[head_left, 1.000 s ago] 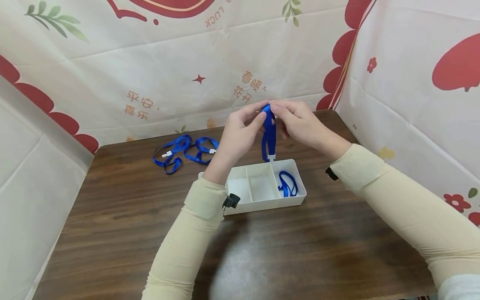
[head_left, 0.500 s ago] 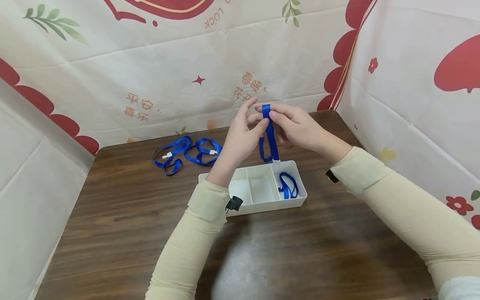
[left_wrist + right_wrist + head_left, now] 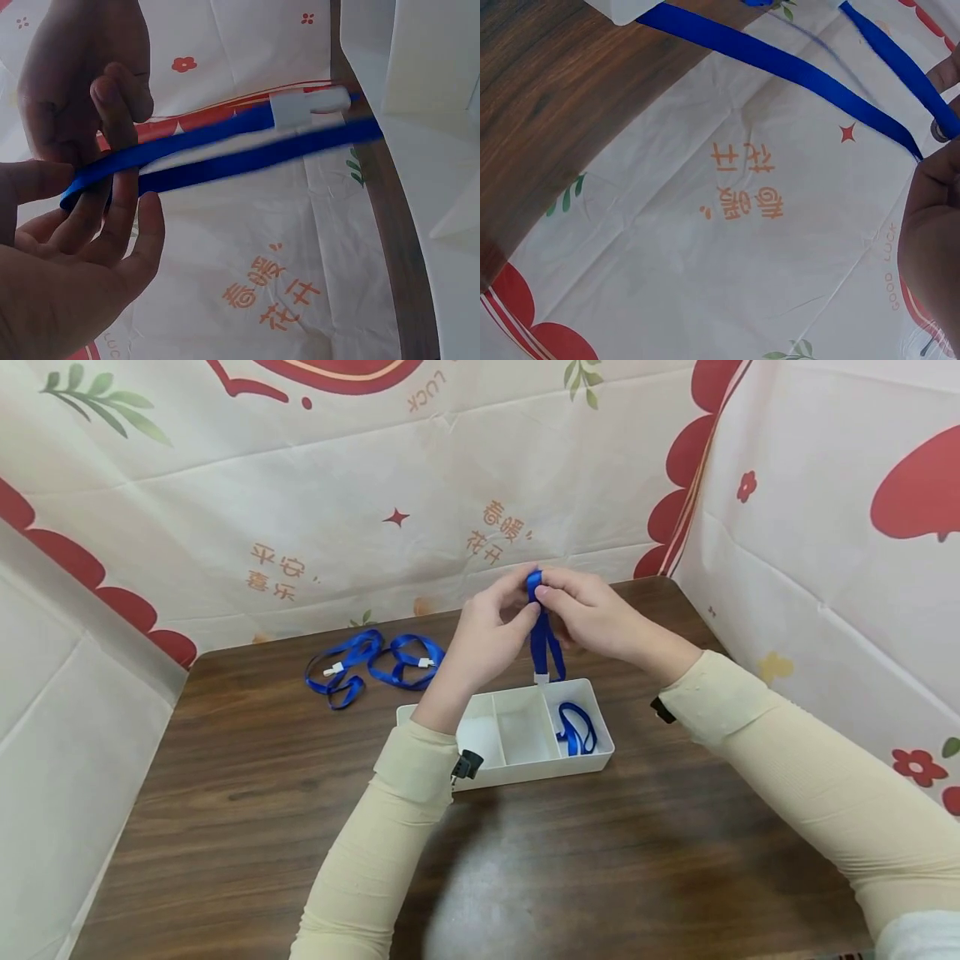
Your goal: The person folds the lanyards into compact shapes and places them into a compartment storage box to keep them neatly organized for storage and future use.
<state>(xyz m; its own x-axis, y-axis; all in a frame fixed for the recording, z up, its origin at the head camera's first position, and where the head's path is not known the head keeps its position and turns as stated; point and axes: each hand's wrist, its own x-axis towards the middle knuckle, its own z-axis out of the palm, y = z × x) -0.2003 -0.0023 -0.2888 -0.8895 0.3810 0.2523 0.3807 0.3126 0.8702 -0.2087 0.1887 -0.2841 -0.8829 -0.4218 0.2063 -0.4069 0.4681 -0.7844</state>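
A blue lanyard (image 3: 539,643) hangs in a folded loop above the back of the white divided box (image 3: 536,771). My left hand (image 3: 486,631) pinches its top between thumb and fingers. From the other side my right hand (image 3: 596,614) grips the same top fold. In the left wrist view, two straps of the lanyard (image 3: 225,162) run away from the fingers, one ending in a white clip (image 3: 294,110). The right wrist view has the right hand (image 3: 932,244) at its edge, its fingertips partly cut off. Another blue lanyard (image 3: 576,727) lies looped in the box's right compartment.
Two more blue lanyards, one (image 3: 365,649) farther left and one (image 3: 403,678) nearer the box, lie on the brown wooden table (image 3: 247,793). Behind the table hangs a printed white cloth (image 3: 360,552), with another on the right side.
The left fingers spread away from the strap half a second ago and now close on it again. The hanging lanyard has turned, its white clip shifting slightly left. The other lanyards have not moved.
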